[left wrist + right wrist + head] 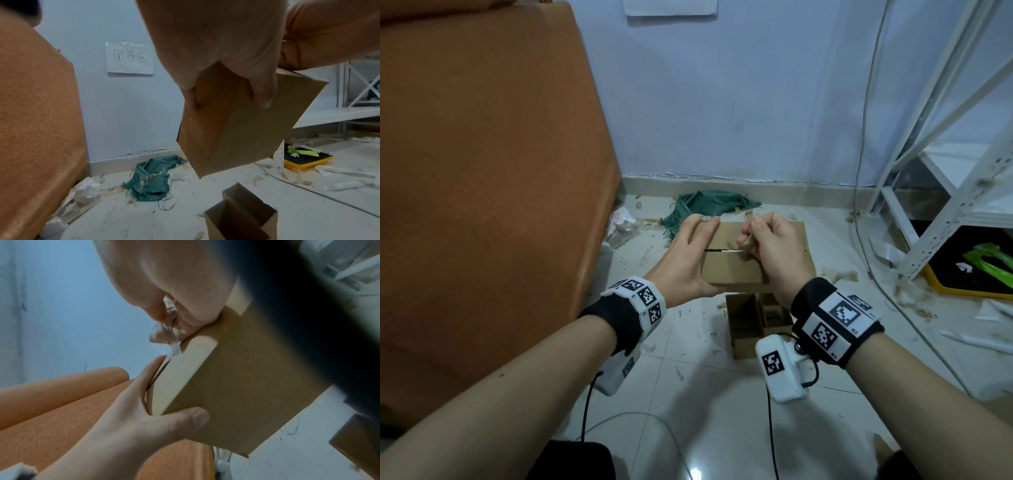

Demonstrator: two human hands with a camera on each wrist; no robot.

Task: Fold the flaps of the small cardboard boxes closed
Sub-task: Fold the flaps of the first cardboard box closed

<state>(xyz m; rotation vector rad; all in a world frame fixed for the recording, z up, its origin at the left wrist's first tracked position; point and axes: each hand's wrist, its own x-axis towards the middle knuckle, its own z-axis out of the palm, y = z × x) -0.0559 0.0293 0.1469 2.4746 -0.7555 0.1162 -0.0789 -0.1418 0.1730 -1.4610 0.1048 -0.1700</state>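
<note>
A small brown cardboard box (726,269) (246,129) (236,394) is held in the air, its top flaps folded flat with a thin seam between them. My left hand (688,260) (226,56) (144,418) grips its left end, fingers over the top and thumb on the near side. My right hand (763,246) (164,288) has its fingers curled and pinches a strip of clear tape (173,344) at the seam. A second small box (750,325) (242,216) stands open on the floor right below.
A big orange cushion block (482,171) fills the left. A green cloth (705,205) lies by the wall. A white metal shelf (945,171) and a yellow-rimmed black tray (979,270) are at the right. Paper scraps and a cable (859,205) litter the tiled floor.
</note>
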